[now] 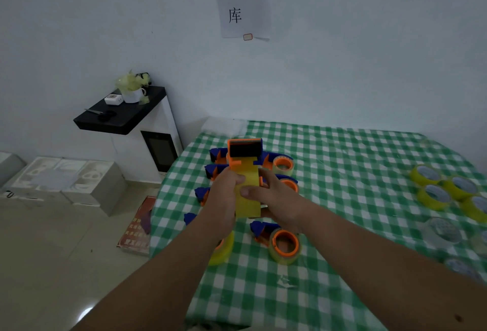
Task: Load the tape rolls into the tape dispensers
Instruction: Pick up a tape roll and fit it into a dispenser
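Observation:
Both hands hold one orange and blue tape dispenser upright above the table, with a yellow tape roll seated in it. My left hand grips the roll's left side. My right hand grips the right side, thumb pressed on the tape face. Under and around the hands lie several loaded dispensers, among them one with an orange hub near the front and another at the back. Several loose yellow tape rolls lie at the table's right.
The table wears a green and white checked cloth. Clear tape rolls sit near the right edge. Left of the table stand a white cabinet with a black top and foam boxes on the floor.

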